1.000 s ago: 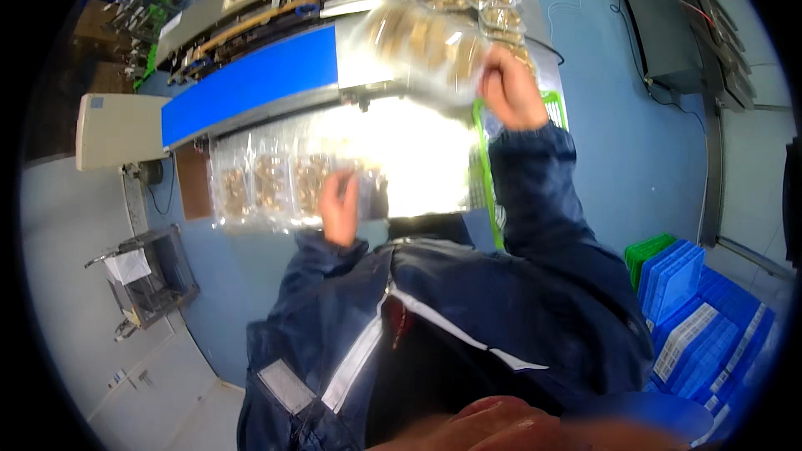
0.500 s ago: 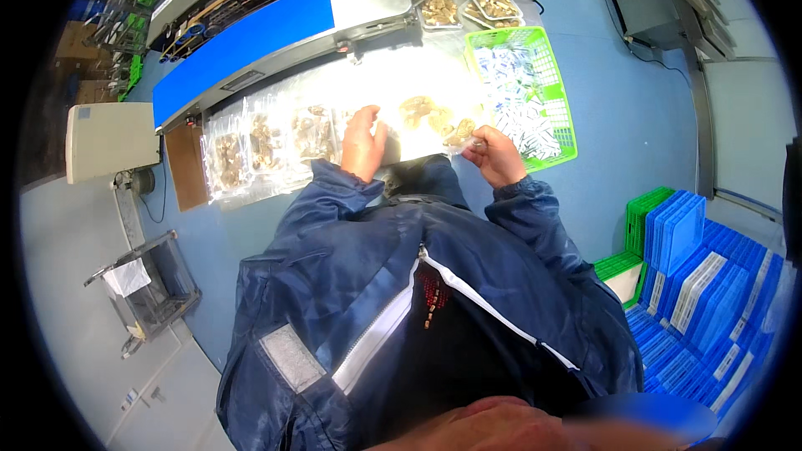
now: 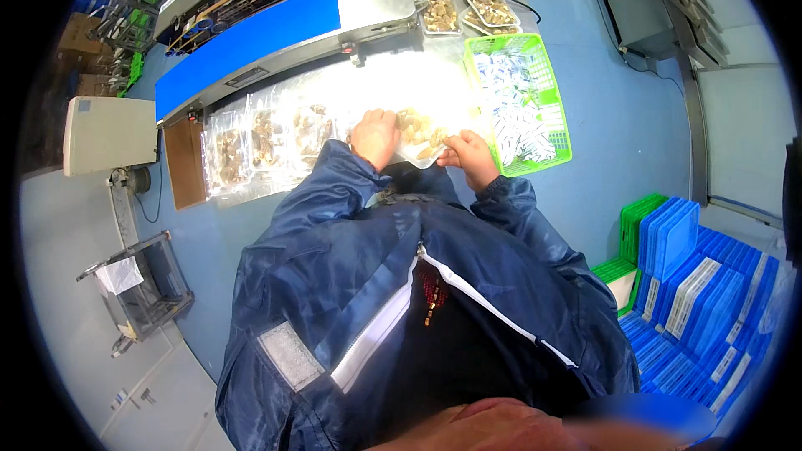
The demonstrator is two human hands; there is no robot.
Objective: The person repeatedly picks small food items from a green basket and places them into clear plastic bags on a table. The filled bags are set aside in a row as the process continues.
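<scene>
Between my hands is a clear plastic pack [image 3: 418, 137] of tan, mushroom-like pieces, at the near edge of a brightly lit metal table. My left hand [image 3: 374, 139] grips its left side with bent fingers. At its near right corner, my right hand [image 3: 471, 157] pinches the edge between thumb and fingers. Glare washes out part of the pack, so I cannot tell whether it is a tray or a bag. Flat clear bags [image 3: 266, 140] with similar brown pieces lie in a row to the left of my left hand.
A green crate [image 3: 561, 117] full of small blue-and-white packets stands right of my right hand. Beyond the table runs a machine with a blue belt [image 3: 251, 50]. Filled trays [image 3: 440, 15] are stacked at the back. Folded blue crates [image 3: 710, 292] are piled at lower right.
My left hand has moved right and closed on the pack's left side. The pack and my right hand have shifted left and slightly nearer to me.
</scene>
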